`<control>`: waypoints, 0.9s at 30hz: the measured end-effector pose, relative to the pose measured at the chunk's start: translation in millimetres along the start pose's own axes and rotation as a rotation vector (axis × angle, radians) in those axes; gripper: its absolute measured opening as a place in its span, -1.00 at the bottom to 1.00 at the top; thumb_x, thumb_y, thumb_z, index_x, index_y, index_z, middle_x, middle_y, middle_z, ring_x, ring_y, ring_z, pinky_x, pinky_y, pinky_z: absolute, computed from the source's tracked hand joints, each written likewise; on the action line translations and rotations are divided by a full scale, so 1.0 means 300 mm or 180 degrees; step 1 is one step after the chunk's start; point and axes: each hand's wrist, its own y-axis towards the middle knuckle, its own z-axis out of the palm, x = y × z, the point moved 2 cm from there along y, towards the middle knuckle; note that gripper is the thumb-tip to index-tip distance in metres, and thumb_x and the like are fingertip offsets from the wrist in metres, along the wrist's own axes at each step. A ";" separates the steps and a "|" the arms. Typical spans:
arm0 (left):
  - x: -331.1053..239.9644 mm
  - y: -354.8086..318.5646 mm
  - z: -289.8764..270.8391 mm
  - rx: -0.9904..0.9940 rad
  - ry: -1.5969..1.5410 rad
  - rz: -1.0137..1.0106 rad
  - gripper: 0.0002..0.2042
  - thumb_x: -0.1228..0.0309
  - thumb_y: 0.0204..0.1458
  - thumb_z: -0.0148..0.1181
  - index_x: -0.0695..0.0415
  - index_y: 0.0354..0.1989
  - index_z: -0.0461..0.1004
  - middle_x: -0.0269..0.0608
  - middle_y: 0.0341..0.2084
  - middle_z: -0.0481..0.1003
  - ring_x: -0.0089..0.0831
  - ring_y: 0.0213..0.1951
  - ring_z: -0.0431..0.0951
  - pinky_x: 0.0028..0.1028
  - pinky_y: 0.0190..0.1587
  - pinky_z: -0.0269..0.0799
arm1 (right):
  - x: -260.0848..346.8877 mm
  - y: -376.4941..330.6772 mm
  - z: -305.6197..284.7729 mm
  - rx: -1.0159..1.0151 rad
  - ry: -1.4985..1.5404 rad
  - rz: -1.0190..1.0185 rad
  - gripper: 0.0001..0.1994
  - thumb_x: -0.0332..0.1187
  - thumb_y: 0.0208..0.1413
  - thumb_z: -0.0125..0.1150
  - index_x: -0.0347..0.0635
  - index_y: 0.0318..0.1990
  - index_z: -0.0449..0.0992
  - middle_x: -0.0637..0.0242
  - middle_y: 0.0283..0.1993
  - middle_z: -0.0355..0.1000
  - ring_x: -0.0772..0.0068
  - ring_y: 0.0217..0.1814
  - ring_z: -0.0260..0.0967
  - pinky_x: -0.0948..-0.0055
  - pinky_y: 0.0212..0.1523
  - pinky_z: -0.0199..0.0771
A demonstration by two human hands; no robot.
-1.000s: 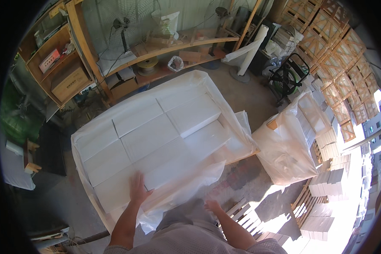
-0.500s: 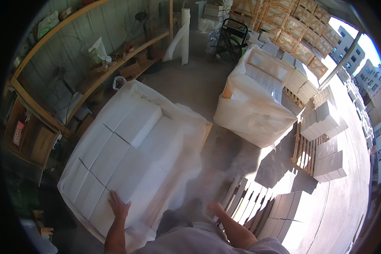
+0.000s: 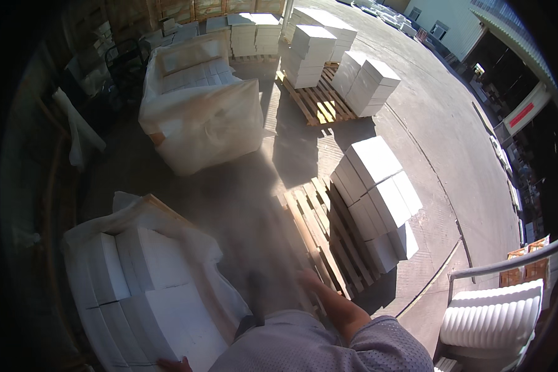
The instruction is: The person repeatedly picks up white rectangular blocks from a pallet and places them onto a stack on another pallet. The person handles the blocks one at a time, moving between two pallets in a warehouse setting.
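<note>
At the lower left, white rectangular boxes (image 3: 161,263) are packed tightly in a wooden crate lined with cloudy plastic film (image 3: 144,209). My left hand (image 3: 175,364) rests on the boxes at the bottom edge of the view. Its fingers are partly cut off, but those showing lie spread on the white surface. My right hand (image 3: 306,280) hangs in front of my body, beside a slatted pallet (image 3: 313,232). It is blurred, so its fingers cannot be made out, and no held object shows. A stack of similar white boxes (image 3: 378,186) stands on that pallet's right side.
Beyond lies a second film-wrapped crate (image 3: 211,124) with white boxes inside. Another pallet (image 3: 322,102) carries white stacks farther back. A dark metal-framed cart (image 3: 125,59) stands at the far left. A ribbed white roll (image 3: 493,316) lies by a metal rail (image 3: 508,260) at lower right.
My view has swung to the right, bringing the pallets and sunlit yard toward the middle. My left hand, formerly fully visible on the boxes, now shows only at the bottom edge.
</note>
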 end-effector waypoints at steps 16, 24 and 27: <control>0.005 -0.003 0.027 -0.0130 0.0542 0.0230 0.10 -0.06 -0.11 0.32 0.35 0.38 -0.28 0.16 0.38 -0.18 0.02 0.40 -0.13 -0.02 0.31 0.00 | 0.317 -0.813 0.568 -0.0219 0.2740 0.1623 -0.80 -0.19 0.12 0.11 -0.07 -0.23 0.54 0.24 -0.36 0.56 0.28 -0.35 0.55 0.34 -0.37 0.53; 0.009 -0.024 0.012 0.0039 0.0945 0.0343 0.07 -0.18 -0.06 0.19 0.38 0.37 -0.22 0.18 0.37 -0.11 0.05 0.37 -0.04 -0.01 0.28 0.08 | 0.252 -0.982 0.767 -0.0975 0.3778 0.2230 -0.79 -0.23 0.15 0.07 -0.10 -0.17 0.51 0.31 -0.37 0.56 0.36 -0.35 0.55 0.34 -0.39 0.52; 0.001 -0.025 -0.010 0.0242 0.1224 0.0448 0.03 -0.20 -0.02 0.11 0.39 0.37 -0.19 0.19 0.36 -0.07 0.06 0.35 0.00 -0.02 0.28 0.08 | 0.275 -1.111 0.806 -0.1023 0.3410 0.2484 -0.80 -0.23 0.16 0.04 -0.10 -0.20 0.50 0.28 -0.41 0.54 0.33 -0.35 0.54 0.29 -0.40 0.51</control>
